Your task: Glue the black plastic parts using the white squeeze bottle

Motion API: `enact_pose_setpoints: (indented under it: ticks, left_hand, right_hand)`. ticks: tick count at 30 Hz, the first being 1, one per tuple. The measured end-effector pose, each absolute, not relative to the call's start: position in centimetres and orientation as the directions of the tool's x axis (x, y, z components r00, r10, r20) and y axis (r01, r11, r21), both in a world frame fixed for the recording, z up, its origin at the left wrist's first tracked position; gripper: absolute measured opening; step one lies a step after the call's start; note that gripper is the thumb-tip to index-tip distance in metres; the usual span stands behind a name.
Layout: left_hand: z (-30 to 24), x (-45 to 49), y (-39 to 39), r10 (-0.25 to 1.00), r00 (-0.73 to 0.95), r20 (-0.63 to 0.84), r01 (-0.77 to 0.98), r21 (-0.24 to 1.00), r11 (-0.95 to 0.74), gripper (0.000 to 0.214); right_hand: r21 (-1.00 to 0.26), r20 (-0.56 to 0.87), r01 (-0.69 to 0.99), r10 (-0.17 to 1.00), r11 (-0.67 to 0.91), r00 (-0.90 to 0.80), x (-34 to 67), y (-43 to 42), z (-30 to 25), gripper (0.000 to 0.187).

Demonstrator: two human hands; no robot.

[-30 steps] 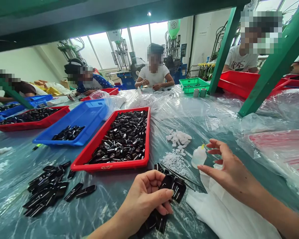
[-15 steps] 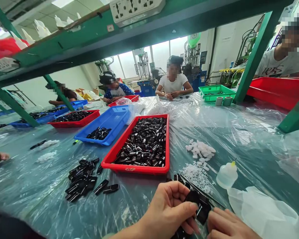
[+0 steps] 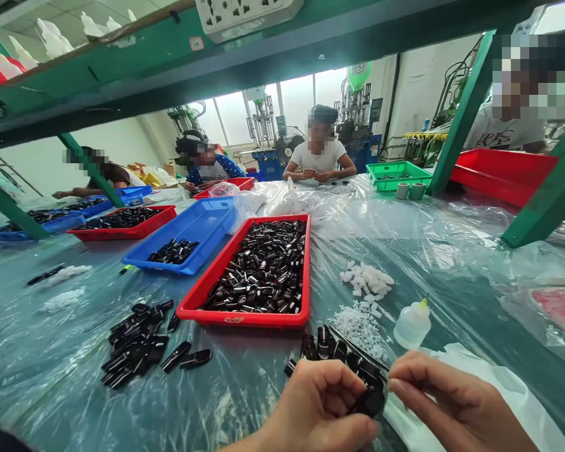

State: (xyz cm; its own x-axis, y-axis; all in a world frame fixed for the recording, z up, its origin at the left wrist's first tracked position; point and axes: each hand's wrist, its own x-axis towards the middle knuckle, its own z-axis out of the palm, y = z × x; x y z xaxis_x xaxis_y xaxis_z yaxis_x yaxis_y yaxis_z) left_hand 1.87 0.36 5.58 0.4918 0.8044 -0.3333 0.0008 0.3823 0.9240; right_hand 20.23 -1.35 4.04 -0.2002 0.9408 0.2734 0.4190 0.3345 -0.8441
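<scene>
2 trays stand just beyond my hands on the plastic-covered bench (image 3: 452,263): a red tray (image 3: 245,319) full of black parts, and a blue tray (image 3: 207,220) to its left with only a few. A loose heap of black pieces (image 3: 136,342) lies left of the red tray. To the right are white chips (image 3: 367,279), finer white granules (image 3: 358,323) and a small white bottle (image 3: 412,323), with a white cloth (image 3: 522,402) under my right wrist. A row of black parts (image 3: 339,351) lies directly before my fingers. My left hand (image 3: 320,408) has its grip clamped on 1 black part (image 3: 370,402). My right hand (image 3: 452,408) brings pinched fingertips (image 3: 395,384) against that part's edge; I cannot tell whether that grip actually clamps it.
</scene>
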Motion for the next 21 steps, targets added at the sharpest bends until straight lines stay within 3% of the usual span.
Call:
enact_pose_setpoints:
  ticks: [4,11,17,21]
  left_hand:
    - [5.3,2.2,0.2,0.796,0.524,-0.305,0.05,0.943,0.328,0.022]
    - [5.6,2.4,0.2,0.802,0.485,-0.35,0.114,0.934,0.339,0.025]
    - [4.9,2.2,0.2,0.815,0.492,-0.305,0.036,0.943,0.331,0.022]
    - [4.6,2.1,0.0,0.856,0.433,-0.283,-0.049,0.941,0.336,0.024]
  right_hand:
    - [-0.916,0.202,0.317,0.965,0.247,-0.169,19.9,-1.4,4.6,0.026]
    - [-0.924,0.189,0.299,0.965,0.238,-0.185,19.7,-1.6,4.1,0.026]
    - [-0.948,0.175,0.248,0.977,0.202,-0.126,19.3,-1.6,4.4,0.028]
    - [-0.931,0.245,0.256,0.965,0.261,-0.093,19.1,-1.4,4.2,0.027]
